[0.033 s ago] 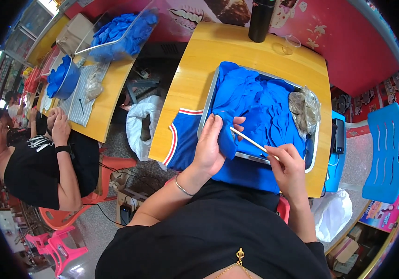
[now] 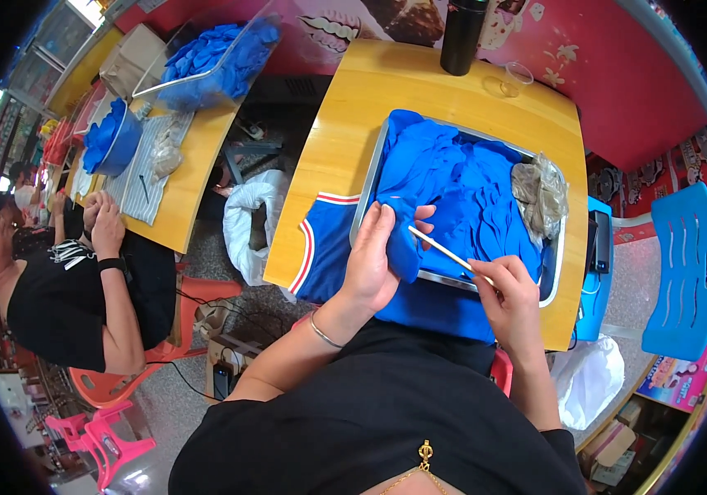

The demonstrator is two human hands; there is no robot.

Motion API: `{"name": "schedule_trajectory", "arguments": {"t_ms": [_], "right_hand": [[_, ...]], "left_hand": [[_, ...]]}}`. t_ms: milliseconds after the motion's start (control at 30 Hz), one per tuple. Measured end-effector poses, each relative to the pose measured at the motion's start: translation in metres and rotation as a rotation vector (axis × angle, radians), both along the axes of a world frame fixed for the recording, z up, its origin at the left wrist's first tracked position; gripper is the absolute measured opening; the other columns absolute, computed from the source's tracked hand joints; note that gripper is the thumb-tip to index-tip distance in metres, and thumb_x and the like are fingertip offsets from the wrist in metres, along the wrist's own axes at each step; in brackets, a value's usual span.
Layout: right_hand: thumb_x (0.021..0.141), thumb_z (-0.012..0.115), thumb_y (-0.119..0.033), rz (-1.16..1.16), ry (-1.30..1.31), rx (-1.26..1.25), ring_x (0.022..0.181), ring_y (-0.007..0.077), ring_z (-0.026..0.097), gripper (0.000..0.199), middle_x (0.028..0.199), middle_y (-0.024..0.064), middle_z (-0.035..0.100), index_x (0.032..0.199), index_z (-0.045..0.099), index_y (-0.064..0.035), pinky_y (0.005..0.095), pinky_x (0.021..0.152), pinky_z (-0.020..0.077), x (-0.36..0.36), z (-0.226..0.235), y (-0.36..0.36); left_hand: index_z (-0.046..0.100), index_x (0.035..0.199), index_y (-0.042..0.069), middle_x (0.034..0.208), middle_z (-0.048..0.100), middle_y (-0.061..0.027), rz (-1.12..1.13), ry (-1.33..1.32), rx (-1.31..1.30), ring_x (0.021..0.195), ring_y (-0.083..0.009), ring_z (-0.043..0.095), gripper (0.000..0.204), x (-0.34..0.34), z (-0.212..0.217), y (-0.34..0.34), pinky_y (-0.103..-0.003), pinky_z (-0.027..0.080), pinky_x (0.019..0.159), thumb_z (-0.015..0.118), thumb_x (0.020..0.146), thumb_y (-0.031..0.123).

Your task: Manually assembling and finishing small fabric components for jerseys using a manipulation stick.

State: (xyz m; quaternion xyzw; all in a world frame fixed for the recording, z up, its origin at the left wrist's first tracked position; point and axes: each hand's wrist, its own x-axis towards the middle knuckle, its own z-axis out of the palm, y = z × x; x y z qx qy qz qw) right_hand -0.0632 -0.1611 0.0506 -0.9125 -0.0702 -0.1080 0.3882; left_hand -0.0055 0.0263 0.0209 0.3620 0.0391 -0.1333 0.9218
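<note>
My left hand (image 2: pixel 374 262) is closed around a small, soft blue piece (image 2: pixel 404 252), rounded at its lower end. In my right hand (image 2: pixel 509 293) a thin pale stick (image 2: pixel 444 248) is pinched between the fingertips, its far tip reaching the blue piece. Both hands are over the near edge of a metal tray (image 2: pixel 557 262) heaped with blue pieces (image 2: pixel 485 194) of flat, thin material. A crumpled, brownish clear plastic bag (image 2: pixel 540 198) lies at the tray's right side. What the stick's tip touches is too small to make out.
The tray rests on a yellow wooden table (image 2: pixel 353 91), with a blue garment (image 2: pixel 329 243) under its left side. A black bottle (image 2: pixel 461 41) and a clear cup (image 2: pixel 516 78) stand at the back. Another person (image 2: pixel 65 297) sits at a table on the left; a blue chair (image 2: pixel 683 268) is on the right.
</note>
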Motion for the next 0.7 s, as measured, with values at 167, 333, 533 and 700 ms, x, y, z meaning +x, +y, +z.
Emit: {"name": "schedule_trajectory", "arguments": {"t_ms": [167,333,533,700], "right_hand": [[0.078,0.064,0.001,-0.016,0.009,0.044,0.06,0.0181,0.055,0.018,0.075,0.0085,0.054,0.094,0.066,-0.0057,0.0268,0.051,0.0423,0.0,-0.004,0.005],[0.079,0.061,0.001,0.029,0.207,0.301,0.069,0.0213,0.056,0.016,0.077,0.0107,0.056,0.095,0.063,-0.0017,0.0287,0.058,0.0433,-0.002,-0.018,0.011],[0.085,0.057,-0.003,-0.009,0.2,0.448,0.06,0.0085,0.048,0.01,0.076,0.0027,0.054,0.094,0.06,0.0006,0.0222,0.052,0.0379,0.003,-0.026,0.017],[0.083,0.06,-0.004,-0.023,0.357,0.654,0.071,0.0112,0.053,0.011,0.08,0.0039,0.056,0.093,0.061,0.0001,0.0252,0.059,0.0424,0.004,-0.033,0.016]], "left_hand": [[0.044,0.117,0.009,0.12,0.055,-0.0147,-0.009,-0.036,-0.027,0.097,-0.0213,0.058,0.027,-0.001,0.0,-0.002,-0.035,0.049,0.08,0.036,0.098,0.027],[0.042,0.12,0.009,0.125,0.051,-0.0156,0.025,-0.081,-0.009,0.102,-0.0249,0.057,0.027,-0.002,-0.001,-0.006,-0.04,0.048,0.087,0.037,0.098,0.024],[0.044,0.118,0.008,0.122,0.054,-0.016,0.069,-0.124,0.01,0.102,-0.0231,0.059,0.025,-0.002,-0.003,-0.008,-0.038,0.049,0.087,0.046,0.095,0.017],[0.046,0.114,0.007,0.121,0.054,-0.0187,0.044,-0.135,-0.025,0.106,-0.0271,0.057,0.021,-0.001,0.002,-0.012,-0.042,0.048,0.09,0.047,0.094,0.014]]}}
